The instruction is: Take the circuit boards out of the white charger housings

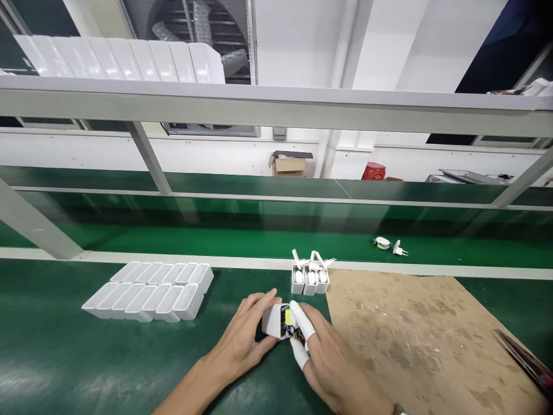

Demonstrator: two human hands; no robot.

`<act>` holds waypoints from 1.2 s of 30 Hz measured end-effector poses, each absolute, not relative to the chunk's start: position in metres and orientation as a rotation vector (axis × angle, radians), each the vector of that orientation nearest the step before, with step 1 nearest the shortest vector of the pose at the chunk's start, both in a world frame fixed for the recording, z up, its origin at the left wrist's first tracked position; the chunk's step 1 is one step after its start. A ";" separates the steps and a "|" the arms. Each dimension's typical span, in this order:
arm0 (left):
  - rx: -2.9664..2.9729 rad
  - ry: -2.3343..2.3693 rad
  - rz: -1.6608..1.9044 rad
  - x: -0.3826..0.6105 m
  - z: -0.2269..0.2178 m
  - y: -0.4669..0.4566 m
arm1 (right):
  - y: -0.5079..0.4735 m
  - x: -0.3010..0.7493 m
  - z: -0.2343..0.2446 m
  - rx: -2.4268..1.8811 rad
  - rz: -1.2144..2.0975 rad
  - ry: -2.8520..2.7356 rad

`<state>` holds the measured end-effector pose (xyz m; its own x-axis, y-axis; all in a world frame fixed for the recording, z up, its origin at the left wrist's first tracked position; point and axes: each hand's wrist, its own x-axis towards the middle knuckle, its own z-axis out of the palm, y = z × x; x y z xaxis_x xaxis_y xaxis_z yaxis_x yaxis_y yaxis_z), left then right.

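Note:
My left hand (245, 329) is closed round a small white plastic housing (271, 320), tilted on its side just above the green mat. White finger covers sit on the thumb and forefinger of my right hand (322, 351). Those fingers pinch a circuit board (288, 318) with a yellow transformer, partly inside the housing's open end. How deep the board sits is hidden. Just beyond my hands stand several white housings (310, 282) with white parts and leads poking out of their tops.
Two rows of open white housings (151, 297) stand at left. A stained brown board (415, 340) covers the right side, with scissors or pliers (521, 357) at its edge. Loose white plug parts (389, 245) lie on the green belt. A shelf beam (276, 106) crosses above.

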<state>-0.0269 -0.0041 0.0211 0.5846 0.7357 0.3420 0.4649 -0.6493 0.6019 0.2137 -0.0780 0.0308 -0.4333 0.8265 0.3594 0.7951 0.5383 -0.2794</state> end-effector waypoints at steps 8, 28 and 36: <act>2.394 0.949 0.806 -0.024 0.022 -0.005 | -0.078 0.215 0.039 -1.289 0.120 -2.314; 1.736 0.843 0.717 -0.025 0.032 -0.009 | -0.054 0.215 0.023 -1.069 0.435 -2.087; 1.685 0.864 0.843 -0.030 0.035 -0.009 | -0.057 0.208 0.030 -0.948 0.341 -2.034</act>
<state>-0.0304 -0.0095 0.0349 0.4976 0.8584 0.1248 0.1452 -0.2243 0.9636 0.2080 -0.0570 0.0295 -0.3567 0.7303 0.5826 0.5005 0.6760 -0.5409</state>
